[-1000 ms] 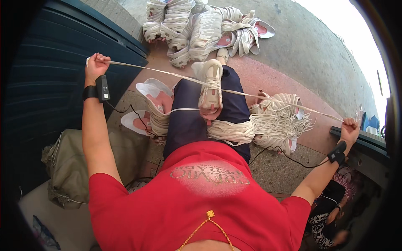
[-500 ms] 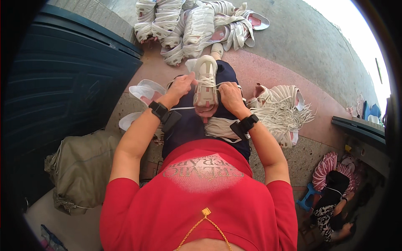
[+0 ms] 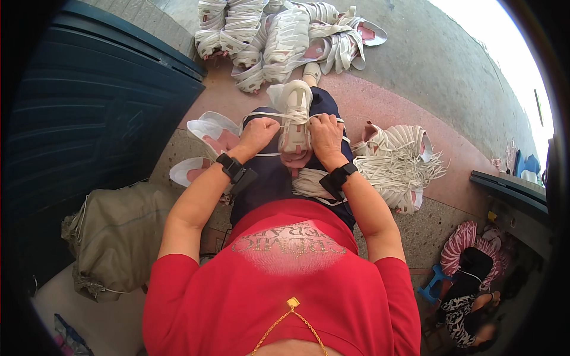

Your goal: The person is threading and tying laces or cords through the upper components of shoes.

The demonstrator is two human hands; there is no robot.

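A white and beige shoe upper (image 3: 295,132) with pink parts lies across my lap, its toe pointing away from me. White shoelace (image 3: 286,117) runs through its eyelets and out to both sides. To the left of the upper, my left hand (image 3: 259,136) is closed with its fingertips on the lace. My right hand (image 3: 326,139) pinches lace close against the right side of the upper. A bundle of loose white laces (image 3: 313,183) rests on my lap below the upper.
Stacked shoe uppers (image 3: 285,44) lie on the floor ahead. More laced uppers (image 3: 395,157) are at my right, and others (image 3: 211,133) at my left. A dark door (image 3: 101,101) and an olive sack (image 3: 122,237) stand left. Another person (image 3: 469,311) sits at lower right.
My left hand has gone from spread fingers to a closed grip and sits slightly lower. Lace now stretches across the upper toward both sides. The right hand stays close to the upper.
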